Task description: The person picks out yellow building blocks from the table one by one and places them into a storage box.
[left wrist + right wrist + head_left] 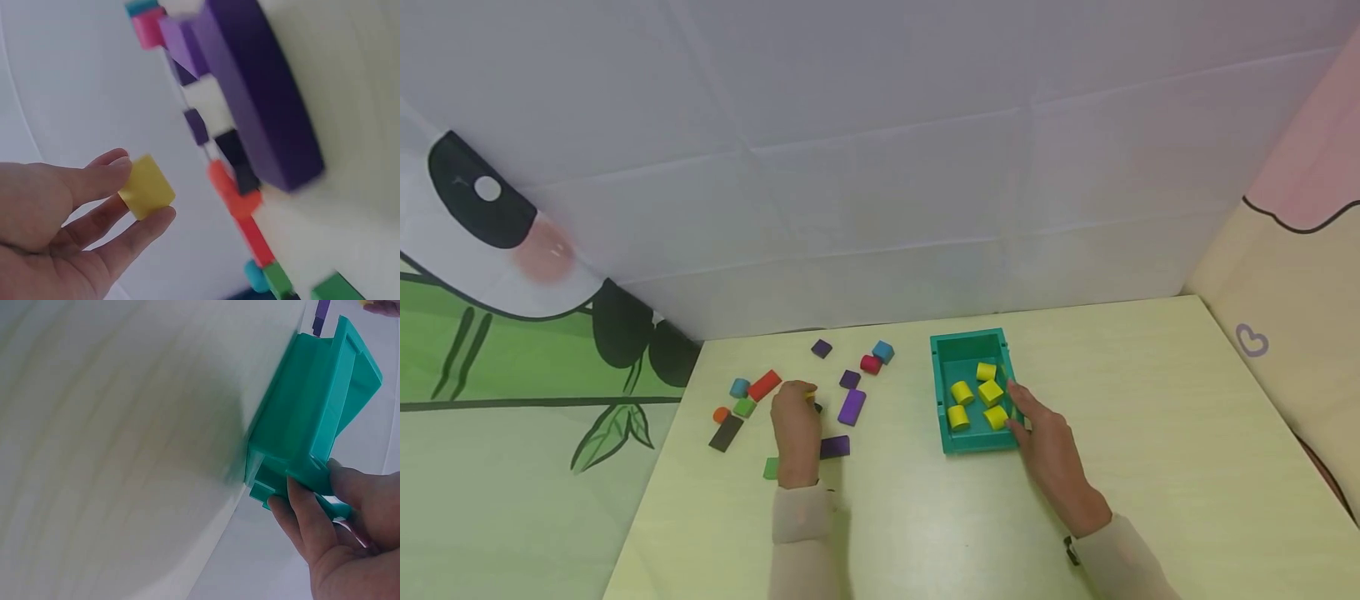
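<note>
My left hand [797, 429] pinches a yellow block [147, 187] between thumb and fingers, held above the scattered blocks on the left of the table. In the head view most of that block is hidden behind the hand. My right hand [1054, 454] grips the right wall of a green bin [977, 445], its thumb and fingers on the rim in the right wrist view. Several yellow blocks [990, 392] lie inside the bin. Close to my left hand are a long purple block [835, 447] and a light green block [771, 468].
Left of the hand lie red [764, 385], green [744, 407], blue [739, 387], orange [721, 414] and dark [726, 433] blocks. Between hand and bin are purple [852, 407], crimson [871, 364] and blue [883, 352] ones. A hanging cloth [880, 208] stands behind the table.
</note>
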Available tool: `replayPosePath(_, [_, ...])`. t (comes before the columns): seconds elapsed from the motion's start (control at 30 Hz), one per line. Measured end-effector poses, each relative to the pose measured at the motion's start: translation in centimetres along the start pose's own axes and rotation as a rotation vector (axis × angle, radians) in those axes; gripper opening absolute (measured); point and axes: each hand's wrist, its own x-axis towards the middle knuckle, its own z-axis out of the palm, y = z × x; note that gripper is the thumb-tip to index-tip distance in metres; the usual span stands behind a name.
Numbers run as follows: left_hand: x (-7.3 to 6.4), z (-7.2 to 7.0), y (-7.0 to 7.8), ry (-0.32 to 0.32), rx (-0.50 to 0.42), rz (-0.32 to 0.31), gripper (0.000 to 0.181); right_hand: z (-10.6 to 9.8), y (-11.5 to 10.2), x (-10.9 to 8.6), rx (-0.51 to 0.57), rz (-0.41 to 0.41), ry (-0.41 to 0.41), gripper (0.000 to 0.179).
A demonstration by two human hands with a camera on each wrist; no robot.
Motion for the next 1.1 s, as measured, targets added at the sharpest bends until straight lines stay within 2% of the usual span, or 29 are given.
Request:
replayPosePath(0.2, [-0.5, 0.8, 2.6, -0.021, -0.042, 0.062, 0.017, 0.0, 0.0, -0.1, 0.000, -0.001, 0.003, 0.068])
replayPosePath(0.5, [-1.1, 1.0, 6.8, -0.113, -0.084, 0.069, 0.020, 0.0, 0.0, -0.3, 0.002, 0.000, 0.001, 0.067])
replayPosePath(0.67, [-1.3, 1.1, 8.7, -0.112, -0.109, 0.128, 0.020, 0.0, -0.1, -0.2, 0.000, -0.013, 0.006, 0.067])
replayPosePath(0.9, [-1.6, 1.3, 10.8, -0.060, -0.148, 0.240, 0.017, -0.1, -0.1, 0.0, 0.001, -0.023, 0.004, 0.068])
replayPosePath(1.1, [-2.0, 1.5, 12.3, -0.090, -0.161, 0.275, 0.017, -0.1, -0.1, 0.0, -0.001, -0.012, 0.007, 0.067])
